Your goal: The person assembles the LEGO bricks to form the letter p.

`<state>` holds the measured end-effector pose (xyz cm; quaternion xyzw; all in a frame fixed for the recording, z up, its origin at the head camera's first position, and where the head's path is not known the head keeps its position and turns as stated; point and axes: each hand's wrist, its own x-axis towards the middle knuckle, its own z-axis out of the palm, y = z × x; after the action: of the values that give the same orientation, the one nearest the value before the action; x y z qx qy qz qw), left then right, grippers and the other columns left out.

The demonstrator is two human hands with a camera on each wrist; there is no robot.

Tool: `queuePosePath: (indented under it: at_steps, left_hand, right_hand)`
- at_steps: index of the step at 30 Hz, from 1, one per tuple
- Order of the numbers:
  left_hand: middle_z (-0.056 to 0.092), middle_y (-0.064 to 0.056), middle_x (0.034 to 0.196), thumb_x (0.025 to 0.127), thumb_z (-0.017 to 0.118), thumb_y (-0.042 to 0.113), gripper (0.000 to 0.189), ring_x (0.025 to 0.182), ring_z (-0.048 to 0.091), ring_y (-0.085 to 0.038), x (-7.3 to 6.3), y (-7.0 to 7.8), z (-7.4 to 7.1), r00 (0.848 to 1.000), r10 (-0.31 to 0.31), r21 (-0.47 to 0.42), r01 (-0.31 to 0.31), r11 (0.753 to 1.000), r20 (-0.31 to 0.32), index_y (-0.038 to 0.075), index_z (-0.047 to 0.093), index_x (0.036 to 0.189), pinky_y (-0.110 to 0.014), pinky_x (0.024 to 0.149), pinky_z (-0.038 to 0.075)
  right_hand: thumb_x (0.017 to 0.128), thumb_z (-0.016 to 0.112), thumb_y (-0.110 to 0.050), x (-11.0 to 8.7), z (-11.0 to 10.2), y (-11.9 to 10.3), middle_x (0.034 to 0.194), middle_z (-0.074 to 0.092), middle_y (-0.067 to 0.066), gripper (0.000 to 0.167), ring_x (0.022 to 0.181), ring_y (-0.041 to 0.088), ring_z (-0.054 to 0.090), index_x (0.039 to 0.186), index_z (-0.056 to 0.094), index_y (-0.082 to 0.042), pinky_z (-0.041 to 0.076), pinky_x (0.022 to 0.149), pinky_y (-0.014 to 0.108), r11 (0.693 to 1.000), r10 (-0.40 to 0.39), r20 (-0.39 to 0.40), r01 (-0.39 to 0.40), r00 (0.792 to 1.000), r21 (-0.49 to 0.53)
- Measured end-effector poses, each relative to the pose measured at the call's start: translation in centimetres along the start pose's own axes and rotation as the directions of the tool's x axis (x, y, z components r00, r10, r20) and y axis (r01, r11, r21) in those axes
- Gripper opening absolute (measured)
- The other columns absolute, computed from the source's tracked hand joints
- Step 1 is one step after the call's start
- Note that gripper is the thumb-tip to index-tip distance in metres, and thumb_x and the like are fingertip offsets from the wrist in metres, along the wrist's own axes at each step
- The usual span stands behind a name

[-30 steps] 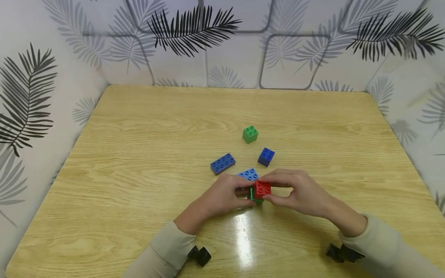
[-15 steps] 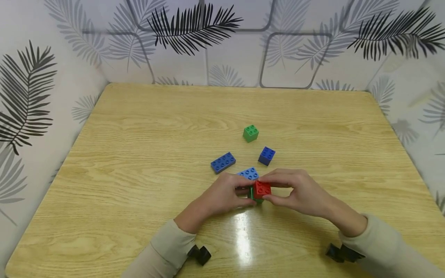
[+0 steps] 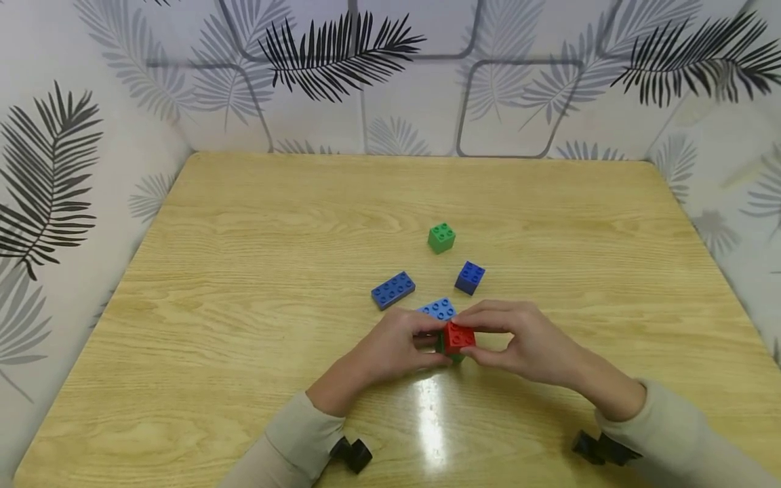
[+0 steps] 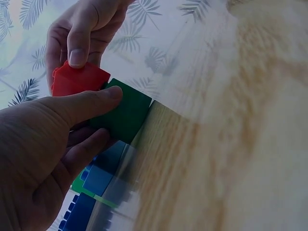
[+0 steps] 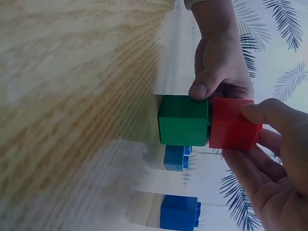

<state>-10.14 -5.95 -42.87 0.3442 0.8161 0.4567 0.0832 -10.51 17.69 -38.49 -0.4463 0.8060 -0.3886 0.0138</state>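
Left hand (image 3: pixel 390 349) pinches green brick (image 5: pixel 183 120) on worktop (image 3: pixel 244 271), thumb on its side. Right hand (image 3: pixel 525 342) grips red brick (image 3: pixel 459 336) between thumb and fingers, seated atop green one. Blue bricks at 12 o'clock.

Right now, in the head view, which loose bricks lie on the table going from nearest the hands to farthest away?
Light blue studded plastic brick → long blue rectangular brick → small dark blue square brick → small green square brick.
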Motion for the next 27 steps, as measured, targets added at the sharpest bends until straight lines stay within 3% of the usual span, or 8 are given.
queuePosePath:
  at_steps: [14, 27]
  left_hand:
    - [0.077, -0.005, 0.105, 0.082, 0.084, 0.016, 0.030, 0.101, 0.073, -0.010, 0.05, -0.11, 0.29, 0.999, 0.038, 0.006, -0.038, 0.999, -0.022, 0.008, 0.076, 0.109, -0.012, 0.087, 0.056]
    - [0.077, -0.002, 0.106, 0.082, 0.084, 0.022, 0.035, 0.100, 0.071, -0.007, -0.12, -0.28, 0.61, 0.997, 0.052, -0.023, -0.053, 0.998, -0.056, 0.009, 0.075, 0.114, -0.011, 0.085, 0.056]
  right_hand:
    - [0.081, 0.079, -0.001, 0.14, -0.09, -0.21, 0.112, 0.074, 0.001, 0.034, 0.099, 0.014, 0.071, 0.115, 0.074, -0.007, 0.064, 0.075, 0.034, 0.999, 0.029, 0.026, -0.027, 0.999, -0.046]
    - [0.084, 0.079, -0.007, 0.42, -0.15, -0.79, 0.112, 0.073, -0.002, 0.029, 0.099, 0.011, 0.069, 0.112, 0.075, -0.010, 0.064, 0.077, 0.033, 0.994, 0.080, 0.073, -0.074, 0.994, -0.083]
